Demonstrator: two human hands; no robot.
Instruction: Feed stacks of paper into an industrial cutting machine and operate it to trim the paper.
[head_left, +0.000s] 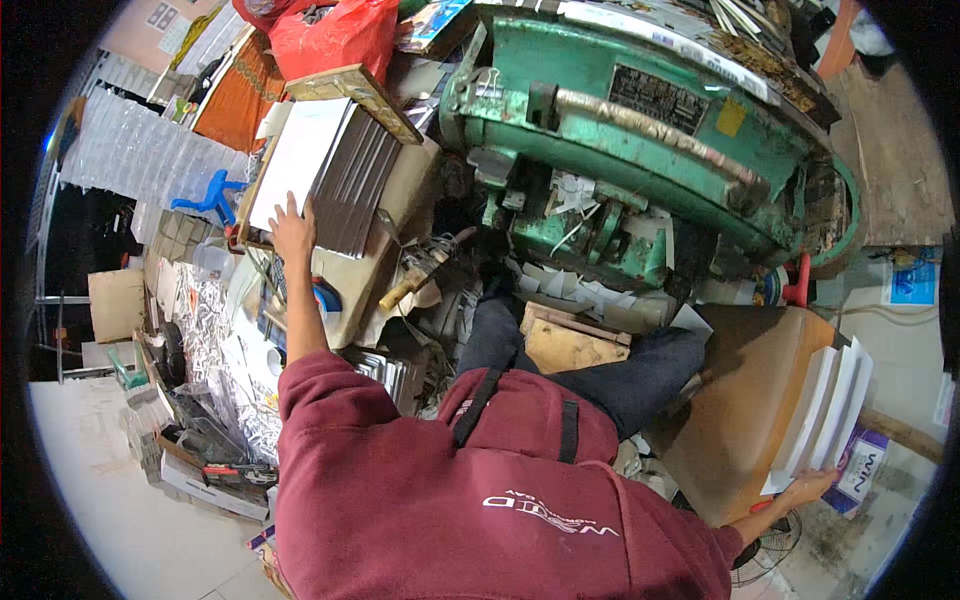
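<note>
My left hand [292,232] lies with its fingers spread on the near end of a tall stack of thin white booklets [335,165] at the upper left. The stack leans in a wooden holder, its many dark-edged layers showing on the right side. At the far right, my right hand [808,487] is closed at the near end of several white booklets [822,415], partly fanned beside a brown board [745,400]. Part of its grip is hidden by the booklets.
A large green machine [650,110] with a worn bar stands ahead. Near my legs is a wooden block [575,345]. Paper shreds [225,370] cover the left side. A blue clamp-like tool [215,197], a red bag [335,40] and a purple box [862,468] are around.
</note>
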